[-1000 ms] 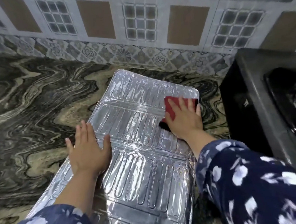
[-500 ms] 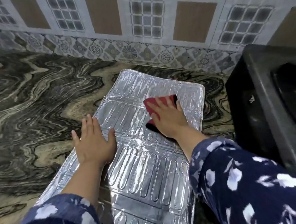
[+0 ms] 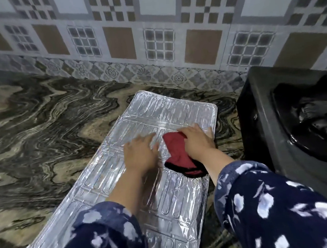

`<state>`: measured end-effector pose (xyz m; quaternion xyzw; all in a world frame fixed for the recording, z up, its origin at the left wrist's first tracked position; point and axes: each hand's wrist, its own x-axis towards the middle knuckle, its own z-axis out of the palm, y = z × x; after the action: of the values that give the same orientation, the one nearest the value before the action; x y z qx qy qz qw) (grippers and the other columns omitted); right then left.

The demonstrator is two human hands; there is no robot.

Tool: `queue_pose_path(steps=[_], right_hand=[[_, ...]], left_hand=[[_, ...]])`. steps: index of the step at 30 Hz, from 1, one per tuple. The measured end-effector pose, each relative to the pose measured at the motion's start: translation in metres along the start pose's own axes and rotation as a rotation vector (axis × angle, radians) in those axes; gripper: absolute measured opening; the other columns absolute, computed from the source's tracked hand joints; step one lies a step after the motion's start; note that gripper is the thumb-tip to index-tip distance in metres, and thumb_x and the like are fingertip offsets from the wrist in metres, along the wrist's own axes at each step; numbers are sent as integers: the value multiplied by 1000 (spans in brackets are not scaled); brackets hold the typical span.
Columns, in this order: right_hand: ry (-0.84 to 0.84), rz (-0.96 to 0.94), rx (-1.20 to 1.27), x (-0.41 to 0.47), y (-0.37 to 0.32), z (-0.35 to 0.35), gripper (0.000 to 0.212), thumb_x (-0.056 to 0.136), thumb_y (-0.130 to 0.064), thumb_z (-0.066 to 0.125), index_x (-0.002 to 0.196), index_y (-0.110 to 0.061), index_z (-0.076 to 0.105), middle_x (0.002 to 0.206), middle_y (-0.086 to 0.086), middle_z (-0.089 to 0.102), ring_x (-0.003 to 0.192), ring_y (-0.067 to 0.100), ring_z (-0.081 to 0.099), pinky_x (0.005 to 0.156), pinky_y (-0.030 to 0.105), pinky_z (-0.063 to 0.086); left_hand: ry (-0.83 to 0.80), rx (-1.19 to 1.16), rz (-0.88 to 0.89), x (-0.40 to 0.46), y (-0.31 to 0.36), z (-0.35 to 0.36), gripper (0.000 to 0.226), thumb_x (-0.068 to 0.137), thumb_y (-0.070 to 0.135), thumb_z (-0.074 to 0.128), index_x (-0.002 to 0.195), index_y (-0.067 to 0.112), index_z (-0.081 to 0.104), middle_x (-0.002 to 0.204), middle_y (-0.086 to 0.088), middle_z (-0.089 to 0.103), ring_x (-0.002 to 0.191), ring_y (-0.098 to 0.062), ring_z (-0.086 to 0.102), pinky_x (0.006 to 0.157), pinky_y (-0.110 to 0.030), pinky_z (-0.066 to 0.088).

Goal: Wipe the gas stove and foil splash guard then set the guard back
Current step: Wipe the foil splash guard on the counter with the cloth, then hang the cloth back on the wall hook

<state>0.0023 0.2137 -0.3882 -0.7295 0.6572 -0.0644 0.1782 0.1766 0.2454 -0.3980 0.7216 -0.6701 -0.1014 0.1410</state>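
Note:
The silver foil splash guard (image 3: 169,111) lies flat on the marbled counter, running from the wall side toward me. A red cloth with a black edge (image 3: 177,154) lies on its right half. My right hand (image 3: 197,139) presses flat on the cloth's far right part, near the guard's right edge, fingers straight. My left hand (image 3: 140,153) rests flat on the foil just left of the cloth, blurred by motion. The black gas stove (image 3: 264,133) stands at the right, its burner partly in view.
The dark swirled marble counter (image 3: 39,137) stretches wide to the left of the guard. A patterned tiled wall (image 3: 150,44) rises behind it. The stove's side stands close to the guard's right edge, with a narrow strip of counter between.
My left hand slid up and right along the foil to sit beside the cloth. My right hand with the cloth swept left, then back right and a little nearer me.

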Motion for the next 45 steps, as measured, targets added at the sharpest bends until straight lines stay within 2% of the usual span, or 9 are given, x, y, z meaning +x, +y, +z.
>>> queue_pose_path(steps=[4,9,15,17,21,26,29,36,45], right_hand=[[125,-23,-75,3,4,-3,39,91,-12,46,122,-33,58,137,2,49,134,27,35,119,47,-5],[163,86,303,4,-4,-14,29,87,-8,48,90,-27,70,113,5,55,107,31,53,96,34,42],[200,128,649,-2,-16,-95,34,91,-1,46,92,-16,75,108,6,70,87,19,57,65,22,40],[213,87,676,-7,-16,-133,29,92,-2,50,94,-15,75,104,1,69,92,20,59,72,24,43],[230,-16,650,-20,-13,-213,21,90,-5,57,99,-14,75,113,3,69,96,15,57,85,25,45],[385,-97,611,-26,-10,-301,22,91,-5,58,106,-11,73,121,5,66,117,18,56,85,17,36],[509,-115,625,-18,-5,-347,19,88,-8,62,100,-15,75,118,2,69,112,16,59,85,17,38],[807,-242,636,23,-3,-432,19,85,-10,67,102,-14,74,111,4,72,101,9,61,85,13,38],[1124,-356,464,121,-23,-499,23,88,-11,63,109,-13,72,110,9,66,104,22,61,83,13,34]], left_hand=[[-9,-84,34,-12,42,21,42,91,49,43,131,38,50,137,2,55,132,-19,43,112,-48,24],[-30,-540,-68,-5,60,22,40,83,19,64,123,16,60,125,-6,59,113,-25,59,99,-34,44],[60,-980,-177,5,94,-32,30,76,-3,66,103,10,69,93,-15,73,71,-21,69,66,-29,53],[60,-1025,-128,14,110,-62,31,76,-8,62,99,12,70,83,-13,72,58,-11,62,59,-22,49],[70,-1048,17,31,147,-124,41,75,-14,57,87,22,72,94,-13,72,71,-17,61,63,-26,48],[146,-993,132,53,209,-191,37,80,-13,50,98,9,73,100,-14,73,65,-8,57,53,-9,46],[219,-1030,197,69,245,-225,37,84,-11,48,102,11,72,106,-13,71,86,-20,64,78,-29,53],[393,-1075,366,136,302,-282,41,83,-7,52,97,28,69,109,-4,68,101,-27,66,93,-43,53],[637,-902,533,248,338,-334,42,86,-2,57,122,18,62,117,9,47,107,-13,54,97,-21,41]])
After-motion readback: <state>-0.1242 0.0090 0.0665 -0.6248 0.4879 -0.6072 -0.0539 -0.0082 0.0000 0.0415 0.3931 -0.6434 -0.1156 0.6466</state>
